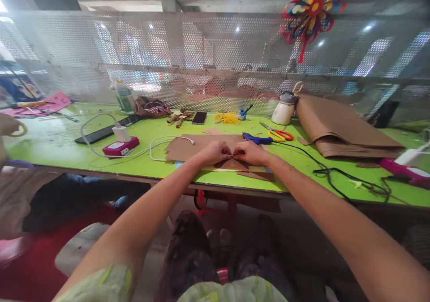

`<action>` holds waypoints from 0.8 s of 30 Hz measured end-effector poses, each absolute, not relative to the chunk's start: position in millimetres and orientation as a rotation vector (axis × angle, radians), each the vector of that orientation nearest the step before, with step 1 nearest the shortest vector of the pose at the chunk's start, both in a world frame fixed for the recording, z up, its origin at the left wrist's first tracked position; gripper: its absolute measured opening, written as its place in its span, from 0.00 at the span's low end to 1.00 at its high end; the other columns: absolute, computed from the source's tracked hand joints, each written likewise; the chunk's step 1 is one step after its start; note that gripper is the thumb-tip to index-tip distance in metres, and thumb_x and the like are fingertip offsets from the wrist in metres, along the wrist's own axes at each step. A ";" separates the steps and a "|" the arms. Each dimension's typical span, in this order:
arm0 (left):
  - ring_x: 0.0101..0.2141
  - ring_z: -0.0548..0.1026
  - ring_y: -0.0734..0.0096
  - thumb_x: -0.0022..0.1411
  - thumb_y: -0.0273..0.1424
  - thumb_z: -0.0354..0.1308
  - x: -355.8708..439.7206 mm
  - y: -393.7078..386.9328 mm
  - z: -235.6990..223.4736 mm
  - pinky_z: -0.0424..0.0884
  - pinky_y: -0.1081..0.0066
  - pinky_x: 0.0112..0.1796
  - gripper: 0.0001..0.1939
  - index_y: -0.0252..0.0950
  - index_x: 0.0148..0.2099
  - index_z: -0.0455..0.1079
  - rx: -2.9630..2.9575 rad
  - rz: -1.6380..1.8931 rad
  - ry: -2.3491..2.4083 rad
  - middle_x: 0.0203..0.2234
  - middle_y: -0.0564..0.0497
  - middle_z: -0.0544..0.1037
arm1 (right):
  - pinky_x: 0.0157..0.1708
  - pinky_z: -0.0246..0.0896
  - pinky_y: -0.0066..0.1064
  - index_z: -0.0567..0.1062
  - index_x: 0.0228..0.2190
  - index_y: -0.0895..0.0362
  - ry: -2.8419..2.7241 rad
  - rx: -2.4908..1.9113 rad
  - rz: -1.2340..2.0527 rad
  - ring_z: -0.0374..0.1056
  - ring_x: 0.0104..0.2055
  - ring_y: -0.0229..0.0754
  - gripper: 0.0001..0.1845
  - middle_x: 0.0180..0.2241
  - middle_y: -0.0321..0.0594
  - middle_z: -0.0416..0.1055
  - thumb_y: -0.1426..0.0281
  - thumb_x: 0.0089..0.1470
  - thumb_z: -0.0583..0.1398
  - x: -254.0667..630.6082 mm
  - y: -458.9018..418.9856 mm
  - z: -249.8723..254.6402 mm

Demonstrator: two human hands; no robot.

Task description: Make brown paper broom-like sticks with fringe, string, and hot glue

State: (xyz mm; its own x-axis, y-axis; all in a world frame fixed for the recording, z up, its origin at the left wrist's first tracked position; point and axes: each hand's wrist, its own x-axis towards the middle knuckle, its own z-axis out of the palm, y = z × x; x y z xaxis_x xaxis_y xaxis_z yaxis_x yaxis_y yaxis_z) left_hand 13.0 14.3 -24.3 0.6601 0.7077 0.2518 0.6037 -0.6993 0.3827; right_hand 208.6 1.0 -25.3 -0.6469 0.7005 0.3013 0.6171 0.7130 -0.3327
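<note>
Both hands meet over brown kraft paper at the near edge of the green table. My left hand (217,152) is closed, its fingertips pinching a small piece of brown paper (232,157). From the other side my right hand (250,153) pinches the same piece, the fingertips almost touching. Beneath them lies a larger brown paper sheet (181,146), with a loose brown strip (257,175) near the table edge. A blue glue gun (258,139) rests just beyond my right hand. The white cable's end (191,141) lies on the sheet to the left.
Scissors (280,135), a phone (199,118), yellow shreds (227,118) and rolled brown pieces (181,118) lie farther back. A folded brown paper stack (346,127) and a jug (284,108) stand right. A pink power strip (121,146) sits left. Another person's hand (9,125) is at far left.
</note>
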 end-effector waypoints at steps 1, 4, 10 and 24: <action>0.27 0.68 0.73 0.55 0.32 0.58 12.9 13.1 -24.3 0.60 0.75 0.29 0.10 0.33 0.36 0.78 2.627 0.556 1.050 0.28 0.49 0.74 | 0.32 0.56 0.29 0.78 0.28 0.60 -2.527 -1.019 0.261 0.65 0.31 0.39 0.04 0.28 0.40 0.73 0.74 0.50 0.61 208.7 0.3 -24.3; 0.29 0.69 0.72 0.56 0.29 0.56 9.5 12.4 -24.1 0.62 0.76 0.31 0.11 0.33 0.38 0.78 2.660 0.518 1.030 0.29 0.49 0.75 | 0.32 0.55 0.28 0.78 0.28 0.60 -2.583 -1.036 0.219 0.64 0.31 0.39 0.04 0.29 0.40 0.72 0.75 0.50 0.61 210.7 -0.5 -20.7; 0.31 0.72 0.71 0.52 0.21 0.53 0.3 16.1 -16.3 0.65 0.76 0.32 0.18 0.33 0.43 0.78 2.696 0.380 0.972 0.32 0.49 0.77 | 0.33 0.56 0.26 0.76 0.31 0.60 -2.729 -1.073 0.194 0.65 0.33 0.38 0.07 0.32 0.40 0.73 0.79 0.49 0.59 217.3 1.6 -12.4; 0.32 0.71 0.72 0.50 0.17 0.55 -5.5 9.3 -7.5 0.66 0.77 0.35 0.25 0.37 0.50 0.75 2.932 0.224 0.835 0.32 0.50 0.72 | 0.28 0.52 0.27 0.75 0.33 0.60 -2.906 -1.150 0.068 0.63 0.31 0.39 0.11 0.32 0.42 0.71 0.81 0.44 0.60 214.2 -15.7 5.2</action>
